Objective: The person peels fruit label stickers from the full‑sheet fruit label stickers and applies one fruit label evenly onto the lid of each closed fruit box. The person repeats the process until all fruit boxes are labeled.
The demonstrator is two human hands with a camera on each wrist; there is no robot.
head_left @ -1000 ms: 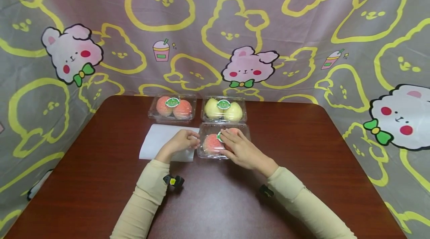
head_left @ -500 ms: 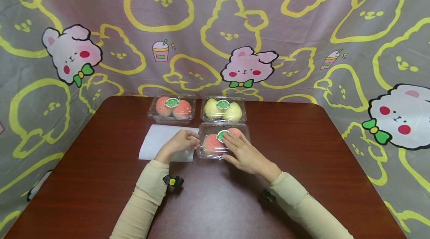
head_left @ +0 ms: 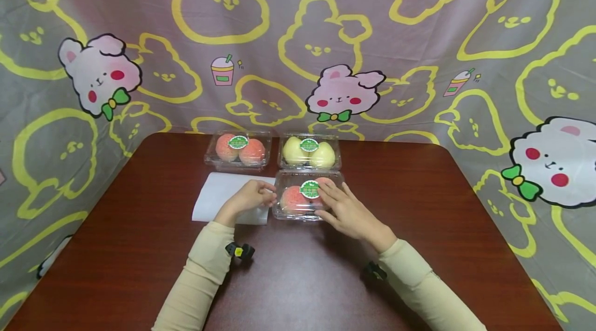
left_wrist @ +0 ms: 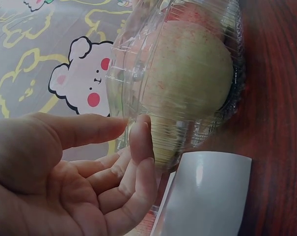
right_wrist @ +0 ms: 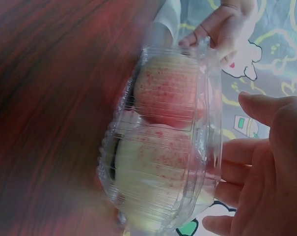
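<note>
A clear plastic clamshell [head_left: 291, 212] with two pink peaches and a green round label stands in front of two other packs. My left hand [head_left: 251, 197] is at its left end, over a white sheet of paper [head_left: 209, 196]. In the left wrist view, the thumb and index fingertips [left_wrist: 142, 125] of that hand come close together right at the clamshell's edge, with nothing gripped between them. My right hand [head_left: 351, 213] has its fingers extended over the right part of the lid. The right wrist view shows its fingers [right_wrist: 236, 172] beside the clamshell's top.
Behind the front clamshell stand a pack of pink peaches [head_left: 239, 150] at left and a pack of yellow-green fruit [head_left: 309, 152] at right. All lie on a dark red-brown table [head_left: 396, 181], with a patterned cloth [head_left: 279, 31] hanging along its back edge.
My right hand has slid to the right across the lid, uncovering the green label and more of the right peach. The left hand and the packs have stayed in place.
</note>
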